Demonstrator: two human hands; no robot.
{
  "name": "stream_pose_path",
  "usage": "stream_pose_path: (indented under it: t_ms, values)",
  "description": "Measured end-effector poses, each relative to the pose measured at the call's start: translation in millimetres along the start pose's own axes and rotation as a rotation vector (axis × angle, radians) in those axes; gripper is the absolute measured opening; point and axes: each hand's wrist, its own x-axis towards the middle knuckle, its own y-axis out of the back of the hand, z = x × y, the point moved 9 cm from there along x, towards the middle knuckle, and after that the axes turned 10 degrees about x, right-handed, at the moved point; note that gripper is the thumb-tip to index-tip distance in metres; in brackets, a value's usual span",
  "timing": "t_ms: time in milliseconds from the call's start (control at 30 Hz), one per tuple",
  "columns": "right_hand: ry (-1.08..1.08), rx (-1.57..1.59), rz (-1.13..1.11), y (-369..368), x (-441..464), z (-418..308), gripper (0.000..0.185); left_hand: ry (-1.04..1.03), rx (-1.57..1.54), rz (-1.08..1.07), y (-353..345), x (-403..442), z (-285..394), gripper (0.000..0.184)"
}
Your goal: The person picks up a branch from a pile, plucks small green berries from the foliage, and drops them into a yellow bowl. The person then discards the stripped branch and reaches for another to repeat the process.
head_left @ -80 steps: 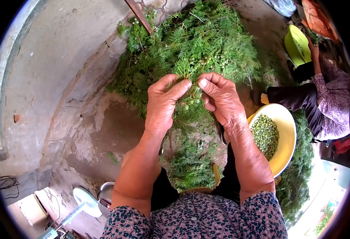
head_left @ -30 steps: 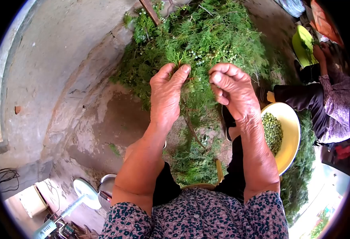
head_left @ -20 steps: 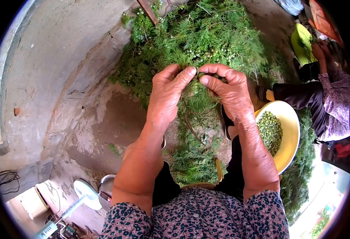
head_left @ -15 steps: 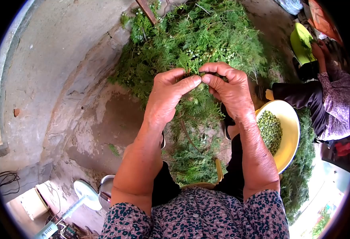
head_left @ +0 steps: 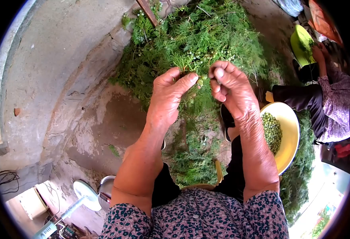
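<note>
My left hand (head_left: pixel 168 93) is closed, thumb against forefinger, on an evergreen sprig (head_left: pixel 201 81) with small green cones at its tip. Just right of the sprig, my right hand (head_left: pixel 235 89) is apart from it, with thumb and fingers curled together. Whatever lies within those fingers is hidden. Below and beyond both hands spreads a big heap of cut evergreen branches (head_left: pixel 223 34), dotted with pale green cones. Beside my right forearm stands a yellow basin (head_left: pixel 291 137) partly filled with picked green cones (head_left: pixel 271 133).
At the right sits another person (head_left: pixel 336 99), hands at a lime-green basin (head_left: pixel 298 49). More cut branches (head_left: pixel 296 191) lie behind the yellow basin. A concrete wall (head_left: pixel 63 51) curves along the left. A pale fan (head_left: pixel 86 195) stands at lower left.
My right hand has drawn away to the right from the sprig and turned, its fingers curling. My left hand keeps hold of the sprig and has shifted slightly left.
</note>
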Motion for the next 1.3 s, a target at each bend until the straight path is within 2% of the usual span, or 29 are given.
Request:
stream_pose_path:
  t_ms: [200,267,367,433,467,533,567,600,700,733,800,867,900,1000,1067,1200,1267,1300]
  values:
    - [-0.024,-0.216,0.068,-7,-8,11,0.017,-0.063,-0.009,0.015,-3,0,1,0.009]
    - [-0.014,-0.257,0.079,-5,-8,10,0.017,-0.108,0.157,-0.034,-7,1,4,0.01]
    - [-0.045,-0.333,0.105,2,-6,11,0.016,-0.008,0.099,-0.033,-6,-2,-4,0.01]
    - [-0.076,0.126,0.006,3,-2,15,0.017,0.007,0.029,-0.01,-2,-2,-4,0.011]
    - [-0.067,0.136,-0.048,2,1,11,0.017,0.022,-0.041,0.012,1,-1,-5,0.012]
    - [0.021,0.1,0.086,-5,-3,-2,0.015,-0.04,-0.072,0.034,4,3,-5,0.01]
    - [0.02,0.1,0.082,-4,-3,1,0.015,-0.091,-0.045,0.081,9,5,-6,0.009]
    - [0.033,0.022,0.047,-3,-3,3,0.014,-0.14,-0.018,0.126,13,5,-3,0.009]
    - [0.102,-0.225,-0.001,-11,-9,5,0.019,-0.115,-0.022,0.132,8,2,0,0.009]
    - [0.145,-0.325,0.006,-15,-10,5,0.02,-0.093,-0.024,0.144,7,2,-1,0.018]
    - [0.178,-0.372,-0.015,-18,-10,5,0.019,-0.112,-0.033,0.123,4,2,-2,0.016]
    - [0.089,-0.391,0.041,-11,-8,10,0.017,-0.133,-0.042,0.104,2,0,0,0.013]
    - [0.088,-0.391,0.04,-9,-7,9,0.017,-0.073,-0.053,0.092,1,-1,-1,0.01]
    - [-0.097,0.137,-0.026,-4,-3,23,0.015,0.01,-0.089,0.066,0,-2,-6,0.007]
    - [-0.057,0.194,-0.084,-5,-1,14,0.013,0.03,-0.115,0.053,0,-1,-9,0.008]
    - [-0.001,0.308,-0.022,1,0,-2,0.012,0.004,-0.118,0.209,14,1,-7,0.01]
    - [0.025,0.34,-0.224,-11,-1,-12,0.012,-0.024,-0.06,0.264,21,1,-7,0.015]
    - [0.045,0.348,-0.233,-14,-2,-15,0.01,-0.033,-0.068,0.269,21,1,-7,0.019]
